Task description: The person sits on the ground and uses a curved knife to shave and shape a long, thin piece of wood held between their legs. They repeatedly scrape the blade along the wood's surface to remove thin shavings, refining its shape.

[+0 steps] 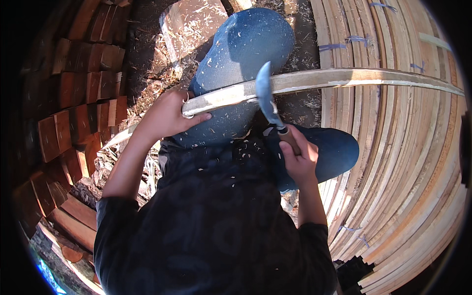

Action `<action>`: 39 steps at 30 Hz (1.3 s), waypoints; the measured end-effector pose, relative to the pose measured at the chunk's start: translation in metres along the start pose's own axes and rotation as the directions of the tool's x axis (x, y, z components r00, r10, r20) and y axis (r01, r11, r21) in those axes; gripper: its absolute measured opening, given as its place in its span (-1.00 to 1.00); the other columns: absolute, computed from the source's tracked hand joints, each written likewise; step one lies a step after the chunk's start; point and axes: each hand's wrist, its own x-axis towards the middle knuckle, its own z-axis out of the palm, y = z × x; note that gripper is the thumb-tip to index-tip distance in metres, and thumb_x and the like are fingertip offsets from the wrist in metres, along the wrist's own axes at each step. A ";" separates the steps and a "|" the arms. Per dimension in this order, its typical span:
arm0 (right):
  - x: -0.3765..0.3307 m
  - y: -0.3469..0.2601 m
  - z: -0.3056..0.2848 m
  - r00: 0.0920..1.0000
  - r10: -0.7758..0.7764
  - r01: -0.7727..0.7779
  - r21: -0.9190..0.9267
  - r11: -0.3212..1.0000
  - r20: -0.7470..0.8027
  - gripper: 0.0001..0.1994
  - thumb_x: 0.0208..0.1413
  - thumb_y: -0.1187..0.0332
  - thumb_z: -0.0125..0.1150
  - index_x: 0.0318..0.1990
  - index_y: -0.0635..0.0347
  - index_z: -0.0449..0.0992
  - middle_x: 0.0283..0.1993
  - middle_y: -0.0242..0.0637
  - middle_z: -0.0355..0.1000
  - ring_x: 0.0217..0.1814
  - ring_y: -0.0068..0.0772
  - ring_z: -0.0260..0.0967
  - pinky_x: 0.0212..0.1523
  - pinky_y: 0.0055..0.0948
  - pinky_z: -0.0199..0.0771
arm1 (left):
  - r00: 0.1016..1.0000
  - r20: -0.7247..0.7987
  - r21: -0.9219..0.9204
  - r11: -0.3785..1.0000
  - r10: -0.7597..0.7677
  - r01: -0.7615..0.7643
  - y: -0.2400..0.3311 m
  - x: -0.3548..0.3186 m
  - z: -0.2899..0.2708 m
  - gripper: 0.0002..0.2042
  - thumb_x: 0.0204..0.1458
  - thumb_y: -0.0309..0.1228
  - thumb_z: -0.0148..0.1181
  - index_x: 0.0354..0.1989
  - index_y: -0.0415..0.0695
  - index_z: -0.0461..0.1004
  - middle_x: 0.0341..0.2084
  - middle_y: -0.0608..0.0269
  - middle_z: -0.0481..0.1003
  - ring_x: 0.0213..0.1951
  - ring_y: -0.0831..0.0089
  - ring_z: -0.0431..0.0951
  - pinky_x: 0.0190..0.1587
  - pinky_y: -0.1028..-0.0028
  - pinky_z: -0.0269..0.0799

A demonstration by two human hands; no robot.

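A long pale wooden strip [344,77] runs across my raised left leg and over to the right. My left hand [167,115] is closed around it near the left thigh, with a thin curl of shaving at the fingers. A pale pointed end shows beyond my left forearm; I cannot tell whether it belongs to the same strip. In my right hand [302,157] is a knife with a curved steel blade [264,91] and a brown wooden handle. Its blade points upward and crosses the strip in this view; whether the edge touches the wood is unclear.
Many long wooden strips [388,147], bundled with purplish ties, lie along the right. Stacked reddish-brown wood pieces [61,129] line the left. Shavings [147,93] litter the ground and my jeans. A flat wooden block [191,24] lies ahead of my left knee.
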 end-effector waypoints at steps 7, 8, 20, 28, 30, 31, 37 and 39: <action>0.000 0.004 -0.006 0.927 0.246 -0.215 0.137 0.967 -0.284 -0.64 0.08 0.48 0.24 0.05 0.38 0.45 -0.39 -0.22 0.52 -0.46 -0.58 0.38 -0.36 -0.57 0.42 | 0.997 0.050 -0.004 0.998 -0.064 0.064 0.007 -0.002 -0.006 -0.50 -0.22 -0.04 0.43 -0.36 -0.31 0.53 -0.37 -0.17 0.49 -0.22 -0.01 0.54 -0.14 0.20 0.44; -0.001 -0.006 -0.006 0.994 0.041 -0.043 -0.014 0.999 -0.099 -0.64 0.07 0.48 0.25 0.04 0.34 0.47 -0.38 -0.20 0.52 -0.45 -0.56 0.40 -0.34 -0.56 0.43 | 1.000 0.008 0.008 1.000 -0.019 0.019 0.002 -0.005 -0.002 -0.53 -0.21 -0.08 0.43 -0.35 -0.31 0.54 -0.41 -0.13 0.52 -0.27 0.04 0.57 -0.18 0.23 0.45; -0.001 0.015 -0.051 0.768 0.333 -0.065 0.451 0.890 -0.547 -0.51 0.27 0.15 0.04 0.15 0.43 0.32 -0.58 -0.45 0.26 -0.60 -0.72 0.15 -0.59 -0.71 0.08 | 0.996 -0.043 -0.060 0.995 0.083 -0.085 -0.011 -0.001 0.006 -0.56 -0.19 -0.10 0.43 -0.45 -0.32 0.55 -0.53 -0.11 0.51 -0.37 0.04 0.57 -0.24 0.24 0.45; -0.005 0.011 -0.030 0.846 0.246 0.007 0.471 0.882 -0.474 -0.59 0.19 0.38 0.15 0.15 0.41 0.34 -0.54 -0.46 0.33 -0.60 -0.77 0.15 -0.58 -0.72 0.08 | 0.997 0.067 -0.104 0.994 0.049 -0.042 -0.003 0.001 -0.005 -0.59 -0.18 -0.17 0.42 -0.38 -0.33 0.56 -0.54 -0.03 0.55 -0.41 0.22 0.59 -0.29 0.34 0.45; -0.019 0.012 -0.018 0.926 0.323 -0.282 0.211 0.936 -0.196 -0.59 0.18 0.39 0.15 0.15 0.40 0.35 -0.51 -0.40 0.37 -0.51 -0.72 0.27 -0.48 -0.69 0.24 | 0.996 0.068 -0.125 0.991 0.051 -0.042 -0.001 0.000 -0.005 -0.58 -0.19 -0.13 0.43 -0.42 -0.32 0.57 -0.55 -0.06 0.54 -0.42 0.16 0.60 -0.31 0.32 0.45; -0.020 0.018 -0.025 0.946 0.258 -0.232 0.148 0.961 -0.198 -0.57 0.18 0.38 0.17 0.15 0.41 0.34 -0.49 -0.40 0.38 -0.50 -0.70 0.28 -0.47 -0.67 0.27 | 0.997 0.049 -0.110 0.993 0.053 -0.047 -0.002 -0.001 -0.006 -0.59 -0.19 -0.14 0.43 -0.42 -0.31 0.57 -0.57 -0.05 0.54 -0.43 0.18 0.60 -0.31 0.33 0.45; -0.001 0.021 -0.038 0.971 0.084 -0.037 0.208 0.977 -0.224 -0.59 0.06 0.41 0.30 0.05 0.42 0.42 -0.43 -0.19 0.50 -0.55 -0.47 0.39 -0.46 -0.56 0.36 | 0.993 0.100 -0.069 0.996 0.067 -0.060 0.000 0.006 -0.010 -0.64 -0.17 -0.19 0.41 -0.43 -0.31 0.57 -0.58 -0.04 0.53 -0.46 0.20 0.59 -0.37 0.30 0.42; 0.002 0.007 -0.032 1.000 -0.011 0.012 -0.117 0.993 0.016 -0.56 -0.01 0.46 0.33 0.07 0.32 0.44 -0.49 -0.12 0.46 -0.58 -0.28 0.40 -0.47 -0.49 0.38 | 0.991 0.052 -0.086 0.989 0.121 -0.117 -0.001 0.001 -0.007 -0.64 -0.18 -0.19 0.42 -0.43 -0.31 0.57 -0.61 -0.03 0.53 -0.49 0.22 0.58 -0.38 0.33 0.41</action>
